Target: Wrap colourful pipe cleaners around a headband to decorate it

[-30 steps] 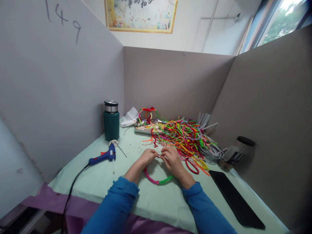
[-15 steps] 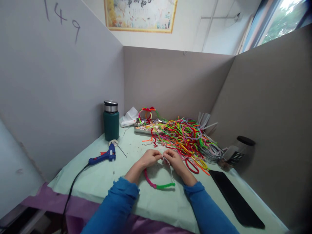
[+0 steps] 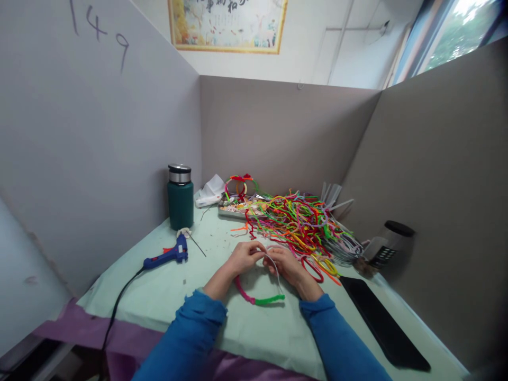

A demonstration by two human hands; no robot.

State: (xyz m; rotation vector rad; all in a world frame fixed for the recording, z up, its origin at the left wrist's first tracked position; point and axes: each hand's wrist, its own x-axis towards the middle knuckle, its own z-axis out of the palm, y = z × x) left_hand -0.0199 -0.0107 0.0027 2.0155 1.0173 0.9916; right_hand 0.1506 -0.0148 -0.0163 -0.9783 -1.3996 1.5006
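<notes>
My left hand [image 3: 246,257] and my right hand [image 3: 282,263] meet over the middle of the table, fingertips pinched close together. Between them is a curved hoop [image 3: 245,297], part wrapped in pink and green fuzzy pipe cleaner. Its green end [image 3: 270,300] curves round toward my right wrist. A thin, bare whitish strand [image 3: 277,275] runs from my fingertips down to that green end. What lies exactly between the fingertips is small and partly hidden by the fingers.
A tangled pile of pipe cleaners [image 3: 301,217] and a metal tray [image 3: 234,214] lie beyond my hands. Red-handled scissors [image 3: 313,271] are right of them. At left are a blue glue gun [image 3: 169,254] with cord and a green bottle [image 3: 180,203]. A black slab [image 3: 383,320] lies right.
My right hand has turned and its fingers have curled further under the hoop's strand. My left fingers have shifted slightly over the pinch point. The hoop stays nearly in place.
</notes>
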